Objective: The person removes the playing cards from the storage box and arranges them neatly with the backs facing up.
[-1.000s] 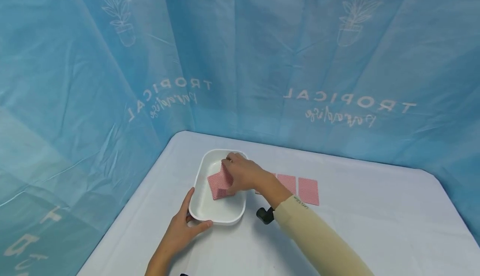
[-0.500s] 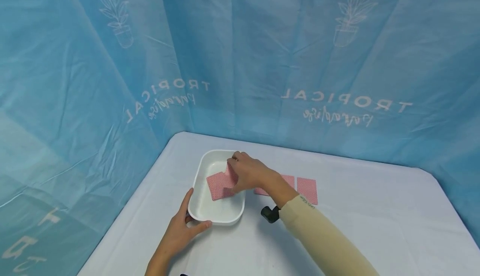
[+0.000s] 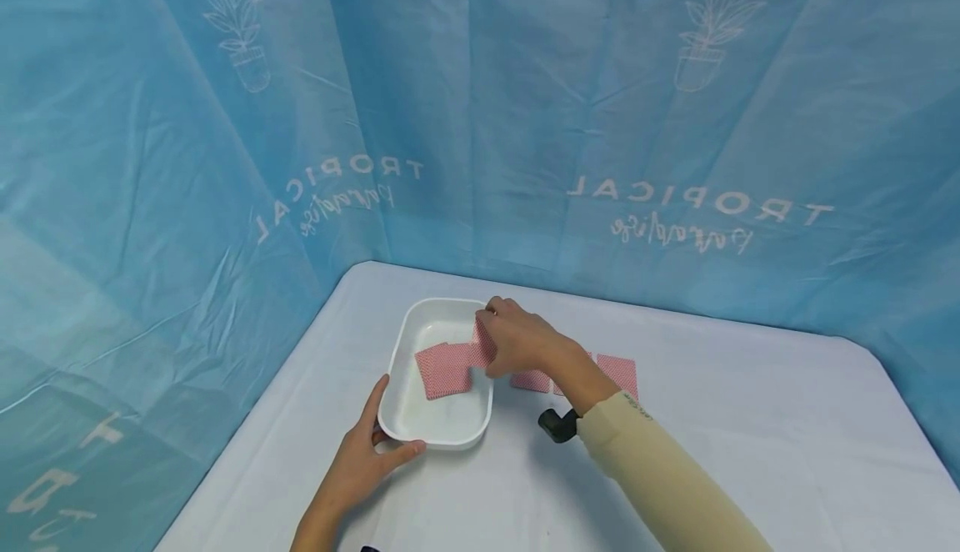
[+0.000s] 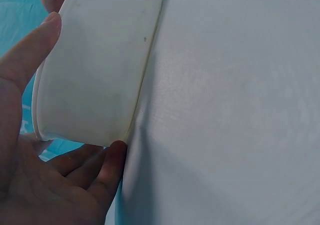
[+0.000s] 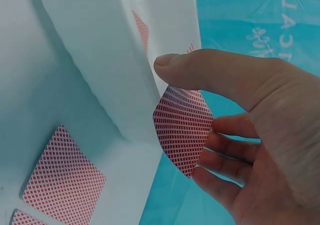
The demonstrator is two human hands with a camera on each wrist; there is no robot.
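Note:
My left hand (image 3: pixel 363 460) grips the near left corner of a white plastic tub (image 3: pixel 442 445); its thumb reaches the near rim. In the left wrist view, the fingers lie against the outer wall of the tub (image 4: pixel 100 70). My right hand (image 3: pixel 521 339) is over the tub's right rim. Between its thumb and fingers it pinches a playing card (image 5: pixel 182 130) with a red-and-white patterned back, visibly bent. A loose pile of matching cards (image 3: pixel 446 370) lies inside the tub, pattern side up, overlapping the held card in the head view.
On the white table (image 3: pixel 712 452), right of the tub, lie more cards (image 3: pixel 617 373) in a row, pattern side up, partly hidden by my right forearm. A dark device (image 3: pixel 558 425) sits at my right wrist. A blue curtain (image 3: pixel 525 118) hangs behind the table.
My right hand has moved right with the card, from over the tub's middle to its right rim. More of the pile in the tub shows. My left hand stays in place.

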